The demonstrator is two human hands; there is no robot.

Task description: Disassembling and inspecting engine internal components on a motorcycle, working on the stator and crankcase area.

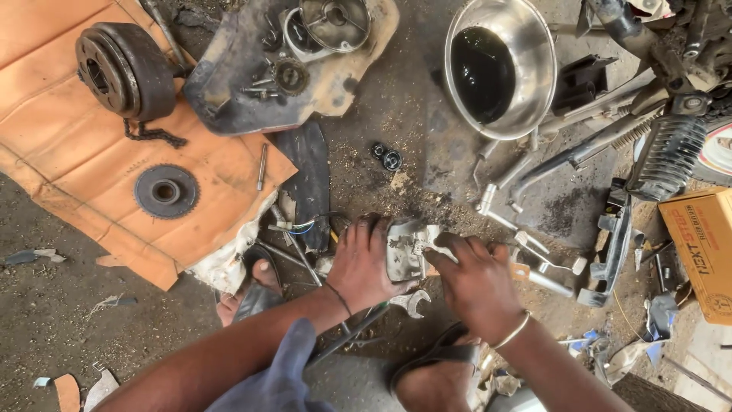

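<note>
My left hand (364, 263) grips the left side of a grey metal engine part (406, 248) held low over the dirt floor. My right hand (474, 281) is closed on its right side, fingers pressed onto the top edge. A wrench (412, 302) lies on the ground just below the part, between my two hands. My sandalled feet (255, 294) rest on either side below my arms.
An orange sheet (69, 152) at left carries a drum-shaped part (126, 69) and a sprocket (165, 191). A steel bowl of dark oil (499, 65) stands at the back. Motorcycle parts (671, 152) crowd the right. A cardboard box (701, 248) sits at the right edge.
</note>
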